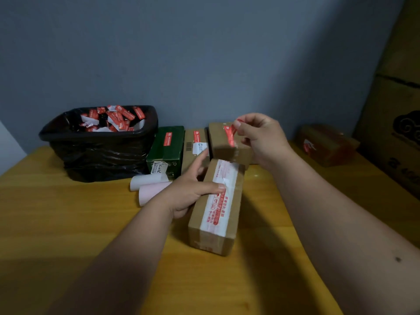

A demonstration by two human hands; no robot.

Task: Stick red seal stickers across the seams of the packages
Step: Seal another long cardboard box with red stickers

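Pinched red sticker (230, 135) in right hand (261, 137), seemingly above wooden table (68, 212).

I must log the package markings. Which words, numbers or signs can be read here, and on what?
None can be read.
Long brown cardboard box, white tape: red print, blurred.
Green box, red sticker and white label: too small.
Large carton at right: dark cloud-like sign, letters cut off.
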